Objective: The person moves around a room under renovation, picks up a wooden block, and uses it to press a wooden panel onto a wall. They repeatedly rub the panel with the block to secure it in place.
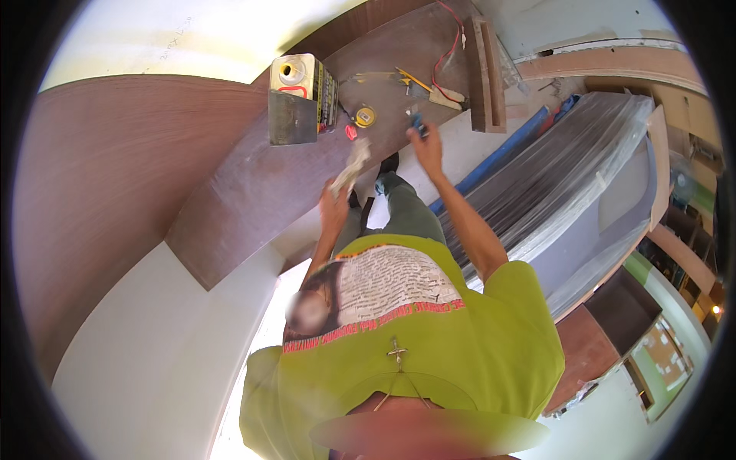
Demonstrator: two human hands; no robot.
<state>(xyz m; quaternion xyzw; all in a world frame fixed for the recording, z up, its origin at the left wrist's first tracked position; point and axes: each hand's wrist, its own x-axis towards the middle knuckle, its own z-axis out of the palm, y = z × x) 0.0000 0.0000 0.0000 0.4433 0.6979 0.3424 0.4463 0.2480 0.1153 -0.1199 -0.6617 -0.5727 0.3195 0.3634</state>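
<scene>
Over the near edge of the brown panel surface, my left hand is closed around a pale, crumpled strip that looks like a rag, blurred by motion. To its right, my right hand grips a small blue and dark object; its kind cannot be made out. Just beyond the rag lie a red object and a round yellow tape measure. A wooden-handled tool and a yellow pencil-like stick rest farther back.
A rectangular can stands on the panel surface, with a dark block before it. A red cable runs near an upright brown wooden piece. Plastic-wrapped panels lean at the right. A brown wall panel rises at the left.
</scene>
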